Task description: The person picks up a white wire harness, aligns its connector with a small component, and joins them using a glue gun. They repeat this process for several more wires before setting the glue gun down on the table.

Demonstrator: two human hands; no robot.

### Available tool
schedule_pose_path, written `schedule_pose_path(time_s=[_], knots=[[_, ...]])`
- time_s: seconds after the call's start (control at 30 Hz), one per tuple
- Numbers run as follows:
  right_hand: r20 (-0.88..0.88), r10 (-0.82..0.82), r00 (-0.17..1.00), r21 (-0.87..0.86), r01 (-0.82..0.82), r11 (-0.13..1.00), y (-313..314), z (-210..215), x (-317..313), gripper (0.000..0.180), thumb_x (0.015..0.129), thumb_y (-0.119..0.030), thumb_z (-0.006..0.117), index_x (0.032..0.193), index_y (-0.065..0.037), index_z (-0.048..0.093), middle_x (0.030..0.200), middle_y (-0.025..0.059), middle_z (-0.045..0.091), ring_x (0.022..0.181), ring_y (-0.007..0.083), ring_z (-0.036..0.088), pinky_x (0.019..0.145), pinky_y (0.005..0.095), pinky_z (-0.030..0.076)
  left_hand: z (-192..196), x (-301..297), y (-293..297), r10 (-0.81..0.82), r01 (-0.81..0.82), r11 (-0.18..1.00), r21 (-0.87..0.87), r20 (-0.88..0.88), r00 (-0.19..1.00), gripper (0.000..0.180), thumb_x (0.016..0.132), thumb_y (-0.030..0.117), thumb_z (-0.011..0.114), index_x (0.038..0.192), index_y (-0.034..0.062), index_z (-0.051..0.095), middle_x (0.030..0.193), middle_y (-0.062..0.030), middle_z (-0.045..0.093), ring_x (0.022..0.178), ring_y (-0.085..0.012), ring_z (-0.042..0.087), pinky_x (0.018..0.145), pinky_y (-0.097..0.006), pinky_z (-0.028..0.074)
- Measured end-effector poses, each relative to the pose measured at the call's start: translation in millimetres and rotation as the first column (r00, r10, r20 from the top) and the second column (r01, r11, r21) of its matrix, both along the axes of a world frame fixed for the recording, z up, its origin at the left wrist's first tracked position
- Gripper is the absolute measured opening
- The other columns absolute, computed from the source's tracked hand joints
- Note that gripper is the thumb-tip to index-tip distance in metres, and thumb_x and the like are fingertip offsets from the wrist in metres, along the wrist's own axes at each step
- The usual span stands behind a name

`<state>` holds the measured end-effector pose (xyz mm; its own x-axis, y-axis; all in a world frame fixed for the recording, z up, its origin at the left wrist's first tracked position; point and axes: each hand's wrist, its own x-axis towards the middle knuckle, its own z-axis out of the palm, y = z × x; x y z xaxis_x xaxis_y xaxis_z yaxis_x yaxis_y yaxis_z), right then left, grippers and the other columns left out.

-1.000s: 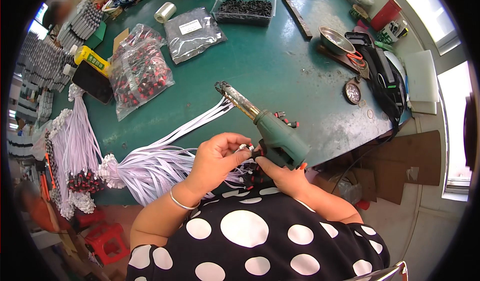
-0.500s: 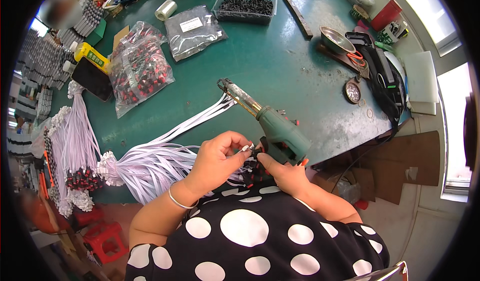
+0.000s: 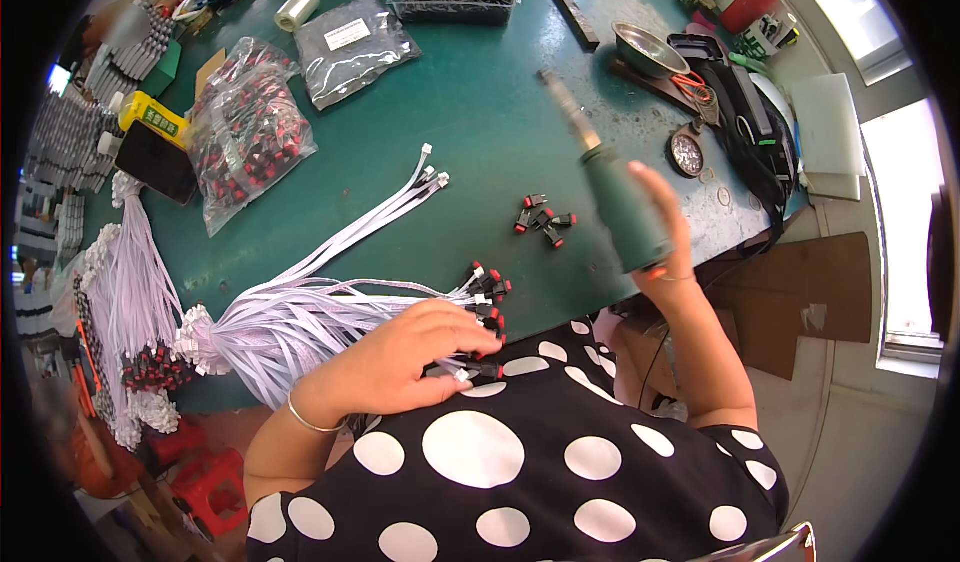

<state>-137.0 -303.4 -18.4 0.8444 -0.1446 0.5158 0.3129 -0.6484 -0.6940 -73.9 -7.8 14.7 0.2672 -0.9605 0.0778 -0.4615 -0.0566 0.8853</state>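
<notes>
My right hand (image 3: 672, 224) is wrapped round the body of a green heat gun (image 3: 622, 202), which is lifted and blurred, its long metal nozzle pointing to the far left. At the table's near edge, my left hand (image 3: 415, 357) lies over the ends of a bundle of white ribbon cables (image 3: 290, 337), thumb and fingers apart. Beside its fingertips a black-and-red rocker switch (image 3: 487, 370) sits on one cable end. More switches (image 3: 490, 284) on cable ends lie just beyond. Several loose switches (image 3: 545, 219) rest on the green tabletop between the cables and the heat gun.
A bag of switches (image 3: 250, 137), a grey plastic bag (image 3: 355, 50) and a clear tray (image 3: 455, 10) of small black pieces stand at the back. A metal bowl (image 3: 650, 50) and a round tin (image 3: 686, 152) are at right. More cable bundles (image 3: 145, 262) hang at left.
The heat gun, earlier resting on the table, is now held by my right hand and moved right. My left hand has moved left and nearer. The loose switches have come into sight.
</notes>
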Motion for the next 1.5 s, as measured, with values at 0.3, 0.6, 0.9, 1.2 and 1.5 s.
schedule_pose_path(time_s=[0.3,0.6,0.9,1.2,1.5], knots=[[0.027,0.091,0.995,-0.517,-0.064,0.854,9,-33,16,0.071,0.054,0.006,0.059,0.122,-0.010,0.045,0.085,0.0085,0.058,0.075,0.0277,0.056,0.064,0.0354,0.044,22,21,19,0.055,-0.059,0.988,0.144,0.029,0.998,0.034,0.075,0.009,0.062,0.107,0.0037,0.058,0.101,-0.0099,0.060,0.091,-0.0250,0.055,0.081,-0.034,0.044],[-0.063,-0.103,0.993,-0.097,0.097,0.991,-2,-14,5,0.078,0.071,0.011,0.056,0.137,-0.009,0.020,0.090,0.0071,0.054,0.082,0.0151,0.054,0.072,0.0278,0.046,-29,107,-15,0.636,-0.673,0.735,0.083,0.263,0.726,0.021,0.078,0.016,0.061,0.093,0.0026,0.057,0.077,-0.0086,0.060,0.068,-0.0184,0.058,0.063,-0.031,0.045],[-0.427,-0.184,0.885,0.638,0.439,0.633,14,7,-19,0.060,0.072,0.011,0.053,0.128,-0.006,0.035,0.093,0.0065,0.054,0.078,0.0120,0.054,0.064,0.0247,0.048,-47,132,-30,0.631,-0.542,0.746,0.388,-0.152,0.761,0.022,0.074,0.013,0.068,0.088,0.0017,0.056,0.074,-0.0027,0.058,0.067,-0.0107,0.053,0.059,-0.025,0.043],[-0.227,-0.014,0.974,0.832,0.202,0.517,31,10,-17,0.064,0.071,0.009,0.055,0.129,-0.006,0.034,0.095,0.0066,0.053,0.088,0.0147,0.051,0.079,0.0310,0.046,-26,122,-14,0.539,-0.642,0.764,-0.067,-0.480,0.692,0.011,0.085,0.002,0.052,0.087,0.0056,0.042,0.087,-0.0068,0.056,0.086,-0.0127,0.057,0.077,-0.028,0.047],[-0.346,0.127,0.930,0.833,0.242,0.498,64,21,-7,0.064,0.068,0.008,0.054,0.128,-0.003,0.034,0.095,0.0099,0.054,0.084,0.0163,0.054,0.074,0.0305,0.047,-18,68,-18,0.458,-0.509,0.861,-0.014,0.457,0.762,0.022,0.072,0.001,0.054,0.092,0.0037,0.044,0.079,-0.0156,0.056,0.069,-0.0310,0.058,0.059,-0.034,0.044]])
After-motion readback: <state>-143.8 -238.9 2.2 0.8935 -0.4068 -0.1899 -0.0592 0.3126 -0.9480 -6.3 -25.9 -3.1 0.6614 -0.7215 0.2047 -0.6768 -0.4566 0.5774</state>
